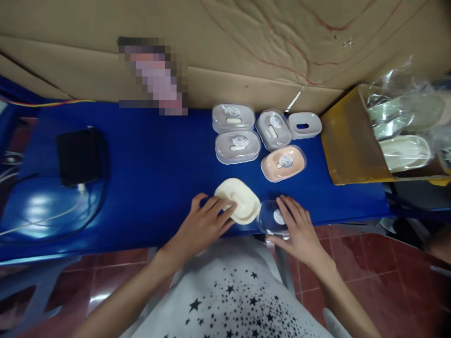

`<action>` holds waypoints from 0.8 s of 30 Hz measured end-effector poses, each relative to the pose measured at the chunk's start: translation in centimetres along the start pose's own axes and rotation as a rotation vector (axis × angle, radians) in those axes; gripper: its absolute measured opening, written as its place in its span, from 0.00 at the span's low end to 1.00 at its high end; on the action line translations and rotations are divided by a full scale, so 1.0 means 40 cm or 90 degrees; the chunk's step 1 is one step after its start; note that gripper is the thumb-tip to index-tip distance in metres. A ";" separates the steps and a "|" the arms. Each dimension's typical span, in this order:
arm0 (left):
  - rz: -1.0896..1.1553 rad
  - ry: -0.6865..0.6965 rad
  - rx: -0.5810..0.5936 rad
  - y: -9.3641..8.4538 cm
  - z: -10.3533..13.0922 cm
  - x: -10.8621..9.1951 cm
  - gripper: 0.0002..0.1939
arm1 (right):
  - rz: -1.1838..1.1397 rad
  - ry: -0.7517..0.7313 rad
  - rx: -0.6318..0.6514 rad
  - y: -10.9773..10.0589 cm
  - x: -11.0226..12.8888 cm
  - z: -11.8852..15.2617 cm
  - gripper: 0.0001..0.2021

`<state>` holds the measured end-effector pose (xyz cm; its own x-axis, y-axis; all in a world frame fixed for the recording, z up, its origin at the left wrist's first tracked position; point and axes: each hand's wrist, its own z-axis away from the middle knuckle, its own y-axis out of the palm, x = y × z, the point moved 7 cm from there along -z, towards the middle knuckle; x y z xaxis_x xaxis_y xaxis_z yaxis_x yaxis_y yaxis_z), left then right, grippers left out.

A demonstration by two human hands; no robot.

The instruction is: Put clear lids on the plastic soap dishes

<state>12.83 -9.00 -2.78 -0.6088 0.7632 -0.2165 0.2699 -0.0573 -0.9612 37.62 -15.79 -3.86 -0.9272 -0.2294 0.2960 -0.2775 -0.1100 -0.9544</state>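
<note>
In front of me on the blue tabletop lies a cream oval soap dish, its hollow side facing up. My left hand grips its left side, with fingertips inside the hollow and the thumb along the near edge. Just to the right, my right hand holds a transparent plastic cover bearing a round white sticker. Its thumb is at the near side and its fingers lie over the far right side. The cover's left edge is close to the dish; whether they touch I cannot tell.
Behind are several grey soap dishes under transparent covers, a peach dish with a sticker, and an uncovered grey piece. A cardboard box of bagged dishes stands right. A black device with cables lies left. Cardboard lines the back.
</note>
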 end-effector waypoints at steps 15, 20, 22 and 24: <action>0.079 -0.145 -0.134 -0.030 0.121 0.082 0.23 | 0.085 0.013 -0.275 -0.221 -0.297 -0.363 0.24; 0.053 -0.144 -0.147 -0.032 0.109 0.122 0.14 | 0.127 0.032 -0.204 -0.238 -0.426 -0.501 0.23; 0.074 -0.180 -0.172 -0.039 0.132 0.154 0.14 | 0.139 0.069 -0.269 -0.256 -0.412 -0.468 0.28; 0.118 -0.215 -0.190 -0.042 0.158 0.181 0.17 | 0.145 0.106 -0.357 -0.270 -0.356 -0.391 0.32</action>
<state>3.28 -7.44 -3.81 -0.7252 0.5034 -0.4697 0.5681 0.0520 -0.8213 49.89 3.77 1.63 -0.9928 -0.0291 0.1166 -0.1169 0.4577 -0.8814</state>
